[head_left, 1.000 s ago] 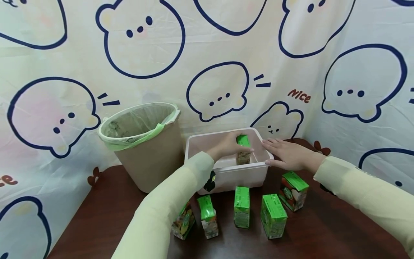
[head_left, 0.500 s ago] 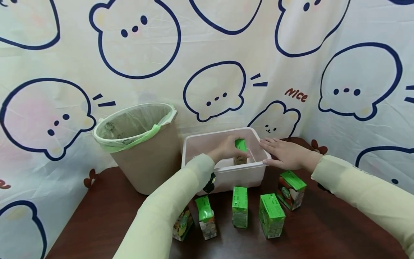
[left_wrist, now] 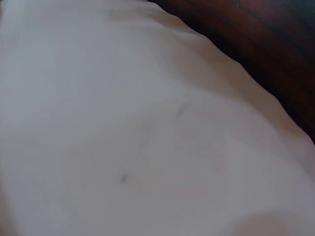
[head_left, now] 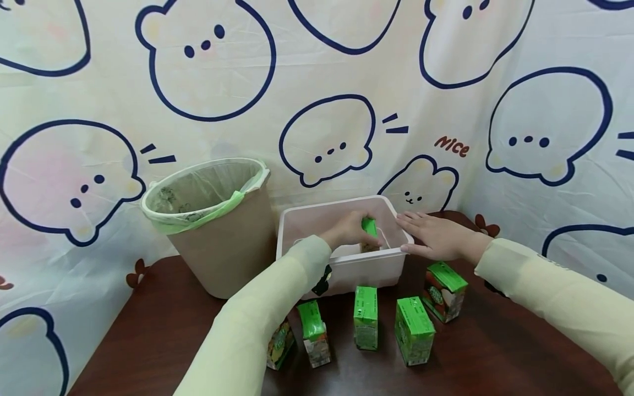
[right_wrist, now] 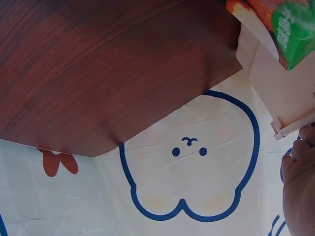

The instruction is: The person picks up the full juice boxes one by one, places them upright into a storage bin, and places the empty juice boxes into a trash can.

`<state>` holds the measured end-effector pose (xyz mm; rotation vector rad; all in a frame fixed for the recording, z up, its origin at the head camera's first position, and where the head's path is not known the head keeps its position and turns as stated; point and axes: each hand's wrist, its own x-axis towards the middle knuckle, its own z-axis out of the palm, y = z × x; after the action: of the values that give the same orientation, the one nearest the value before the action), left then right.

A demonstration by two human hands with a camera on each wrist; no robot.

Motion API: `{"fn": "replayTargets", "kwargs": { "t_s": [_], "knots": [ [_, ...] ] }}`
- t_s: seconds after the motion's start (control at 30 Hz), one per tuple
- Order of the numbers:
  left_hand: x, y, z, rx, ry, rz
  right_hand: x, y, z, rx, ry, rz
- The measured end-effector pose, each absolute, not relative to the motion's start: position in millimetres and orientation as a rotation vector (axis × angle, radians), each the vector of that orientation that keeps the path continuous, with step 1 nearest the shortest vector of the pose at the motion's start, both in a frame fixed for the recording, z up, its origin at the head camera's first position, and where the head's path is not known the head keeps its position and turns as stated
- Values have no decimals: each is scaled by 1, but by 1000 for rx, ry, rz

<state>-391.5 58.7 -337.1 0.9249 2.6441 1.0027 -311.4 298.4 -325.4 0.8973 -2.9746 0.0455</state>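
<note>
In the head view my left hand (head_left: 349, 229) reaches into a pale pink plastic bin (head_left: 366, 271) and grips a small green-topped juice box (head_left: 369, 226) by its sides. The box stands upright inside the bin, its lower part hidden by the front wall. Flat along the bin's right rim lies my right hand (head_left: 438, 235), fingers straight. The right wrist view shows part of that hand (right_wrist: 301, 184) touching the bin's edge (right_wrist: 290, 129). Pale sleeve fabric (left_wrist: 123, 108) fills most of the left wrist view, so the left hand is hidden there.
Several more juice boxes stand on the dark wooden table in front of the bin, among them one at centre (head_left: 366, 319) and one by the right forearm (head_left: 444, 291). A tall beige trash can (head_left: 233, 247) with a green-edged liner stands left. A cartoon-print curtain (head_left: 327, 66) hangs behind.
My left hand has lowered the juice box deeper into the bin. The right hand has stayed on the rim. The whole head view has shifted slightly.
</note>
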Motion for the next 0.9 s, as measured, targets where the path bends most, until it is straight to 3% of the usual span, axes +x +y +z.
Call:
{"fn": "replayTargets", "kwargs": {
  "t_s": [0.9],
  "knots": [
    [-389,61,-338,929,2625,833,-309,294,-322,901,-2967,43]
  ]
}}
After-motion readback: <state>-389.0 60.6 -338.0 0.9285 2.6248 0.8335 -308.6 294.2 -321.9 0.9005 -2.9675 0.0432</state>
